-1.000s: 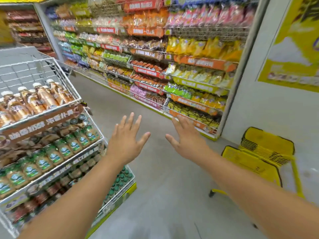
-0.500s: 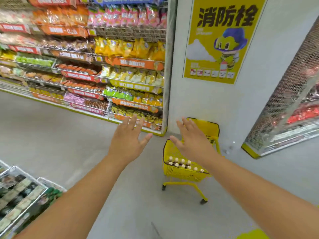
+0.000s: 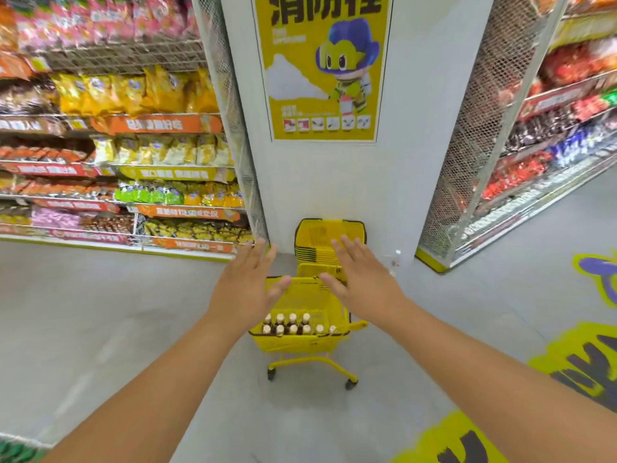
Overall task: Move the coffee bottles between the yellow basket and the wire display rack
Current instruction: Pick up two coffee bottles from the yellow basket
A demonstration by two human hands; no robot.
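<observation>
yellow plastic basket (image 3: 302, 342) on a wheeled yellow frame stands on the grey floor (image 3: 100, 312), near the base of a white pillar (image 3: 417, 145). coffee bottles (image 3: 290, 325) with pale caps stand upright in two short rows along the basket's near wall. left hand (image 3: 248, 289) and right hand (image 3: 360, 282) are both stretched out ahead, fingers spread and empty, palms down, in front of the basket's far part in this view. a stack of more yellow baskets (image 3: 329, 238) sits against the pillar just beyond. snack shelves (image 3: 133, 145) run along the left, a mesh-sided shelf unit (image 3: 474, 145) on the right. a yellow poster (image 3: 320, 65) hangs on the pillar.
</observation>
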